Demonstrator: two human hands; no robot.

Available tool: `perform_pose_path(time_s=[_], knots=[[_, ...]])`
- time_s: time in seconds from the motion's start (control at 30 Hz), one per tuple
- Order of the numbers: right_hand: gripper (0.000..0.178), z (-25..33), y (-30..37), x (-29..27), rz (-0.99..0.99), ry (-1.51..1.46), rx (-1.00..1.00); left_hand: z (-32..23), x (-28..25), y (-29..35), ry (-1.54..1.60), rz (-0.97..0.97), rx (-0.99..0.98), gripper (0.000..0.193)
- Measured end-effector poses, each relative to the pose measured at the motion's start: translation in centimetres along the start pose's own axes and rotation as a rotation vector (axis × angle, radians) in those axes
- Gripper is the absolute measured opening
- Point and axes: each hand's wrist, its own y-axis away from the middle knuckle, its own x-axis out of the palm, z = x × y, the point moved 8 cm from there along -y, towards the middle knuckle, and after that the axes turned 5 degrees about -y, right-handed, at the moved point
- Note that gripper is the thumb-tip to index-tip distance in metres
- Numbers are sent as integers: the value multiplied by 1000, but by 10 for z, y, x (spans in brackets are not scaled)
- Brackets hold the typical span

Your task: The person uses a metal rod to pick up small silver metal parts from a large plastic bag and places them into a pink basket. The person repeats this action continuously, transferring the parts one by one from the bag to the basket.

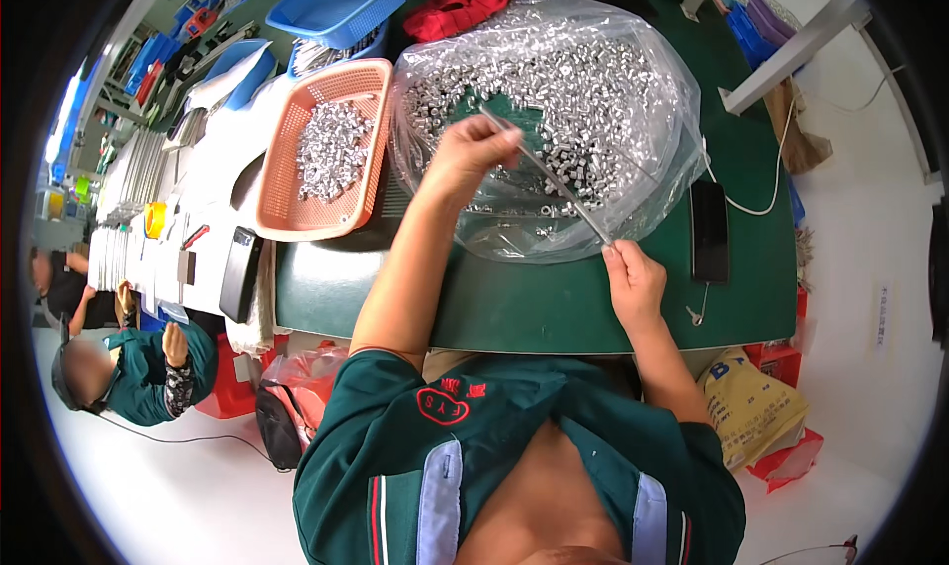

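Note:
Between my hands a thin grey metal rod [557, 182] slants from upper left to lower right. My left hand [473, 153] pinches it near its upper end, over the clear plastic bag. At the lower end, my right hand [634, 276] grips it between thumb and fingers, just off the bag's near edge. Under the rod lies the wide-open clear plastic bag [539, 246], holding a great many small shiny metal fittings [583, 81]. A patch of green tabletop colour shows through its middle. Whether a fitting sits on the rod is too small to tell.
An orange basket [274, 184] of similar fittings stands left of the bag. Behind it are blue baskets [331, 11] and a red cloth [465, 3]. A black phone [709, 231] and white cable lie right on the green table [534, 313]. A co-worker [138, 367] sits left.

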Motion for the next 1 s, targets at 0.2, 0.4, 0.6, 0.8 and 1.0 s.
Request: perform_pose_path(time_s=[0.2, 0.4, 0.6, 0.8, 1.0], knots=[[14, -13, 3, -7, -58, -119, 147, -1, 24, -7, -479, 100, 89, 23], [14, -27, 5, -9, -62, -212, 241, -7, 31, -11, -1201, -143, 428, 19], [14, -26, 5, -11, -83, -228, 232, 2, 40, -14, -1304, -135, 488, 17], [13, -27, 5, -11, -52, -222, 255, 1, 0, -19, 341, 109, 172, 17], [15, -24, 6, -5, 6, -191, 201, -4, -15, -15, 539, 211, 186, 22]])
